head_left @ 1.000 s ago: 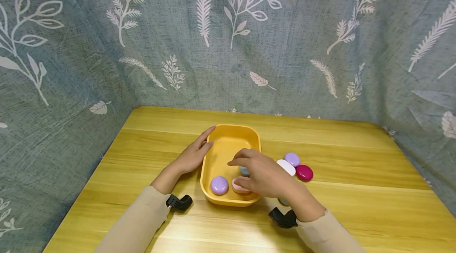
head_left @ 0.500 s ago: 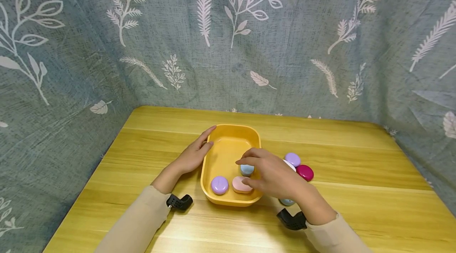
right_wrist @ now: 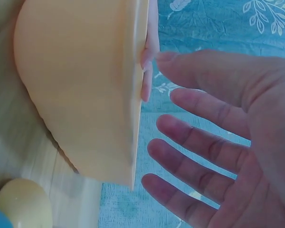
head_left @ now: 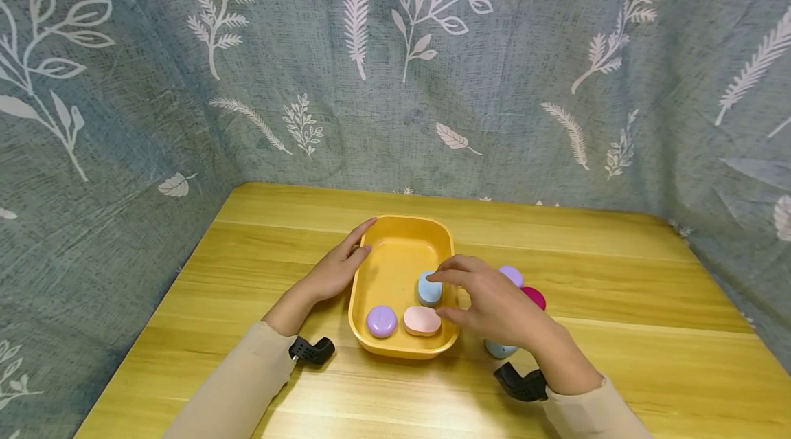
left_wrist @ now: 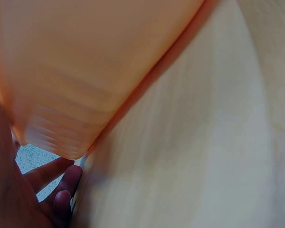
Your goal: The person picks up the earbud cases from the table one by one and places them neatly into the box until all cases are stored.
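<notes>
While right grip [head_left: 492,298] hovers, blue piece [head_left: 429,293] below, in tray [head_left: 393,267]

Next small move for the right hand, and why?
I'd probably bring the right hand to the crimson disc: that hand holds nothing, the disc lies on the wooden table outside the yellow tray where three rounded pieces sit, and the left hand rests at the tray's left rim.

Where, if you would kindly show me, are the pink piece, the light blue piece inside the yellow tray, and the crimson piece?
Pink piece [head_left: 422,321]: head view, middle of its top.
Light blue piece [head_left: 428,291]: head view, on its top face.
Crimson piece [head_left: 535,296]: head view, its uncovered upper part.
</notes>
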`<state>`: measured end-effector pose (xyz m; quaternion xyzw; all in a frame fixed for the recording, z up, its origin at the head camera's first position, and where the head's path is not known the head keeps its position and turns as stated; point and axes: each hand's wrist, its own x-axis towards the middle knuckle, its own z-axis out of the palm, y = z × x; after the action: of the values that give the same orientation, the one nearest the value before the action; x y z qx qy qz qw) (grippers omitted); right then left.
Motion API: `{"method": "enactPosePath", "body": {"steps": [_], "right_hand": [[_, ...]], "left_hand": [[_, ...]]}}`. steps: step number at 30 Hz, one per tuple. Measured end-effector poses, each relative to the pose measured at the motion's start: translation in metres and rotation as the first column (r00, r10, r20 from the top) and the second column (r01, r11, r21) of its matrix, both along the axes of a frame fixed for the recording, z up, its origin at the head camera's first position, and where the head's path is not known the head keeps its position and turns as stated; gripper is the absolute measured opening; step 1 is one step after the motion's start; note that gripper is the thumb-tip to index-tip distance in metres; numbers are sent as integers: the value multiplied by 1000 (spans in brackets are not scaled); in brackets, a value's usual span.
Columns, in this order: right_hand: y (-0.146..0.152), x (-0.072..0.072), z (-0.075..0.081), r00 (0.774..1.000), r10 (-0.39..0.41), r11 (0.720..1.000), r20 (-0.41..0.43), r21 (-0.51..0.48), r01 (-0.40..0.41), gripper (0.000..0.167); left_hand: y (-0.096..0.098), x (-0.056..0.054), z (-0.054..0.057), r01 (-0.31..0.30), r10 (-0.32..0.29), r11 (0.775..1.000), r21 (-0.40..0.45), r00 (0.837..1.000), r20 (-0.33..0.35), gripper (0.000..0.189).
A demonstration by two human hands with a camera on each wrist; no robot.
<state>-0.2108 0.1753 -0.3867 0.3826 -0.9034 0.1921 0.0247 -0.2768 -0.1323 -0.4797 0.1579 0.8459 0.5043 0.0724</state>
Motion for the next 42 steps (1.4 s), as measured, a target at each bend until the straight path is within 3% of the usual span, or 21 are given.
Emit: {"method": "enactPosePath", "body": {"steps": [19, 42], "right_hand": [[19, -14, 1, 995, -95, 995, 33, -20, 96, 46], [53, -38, -1, 973, -220, 973, 71, -58, 224, 46]], "left_hand": [[1, 0, 2, 3, -3, 1000, 5, 1000, 2, 55], [2, -1, 3, 8, -8, 1000, 18, 1000, 9, 54]]}}
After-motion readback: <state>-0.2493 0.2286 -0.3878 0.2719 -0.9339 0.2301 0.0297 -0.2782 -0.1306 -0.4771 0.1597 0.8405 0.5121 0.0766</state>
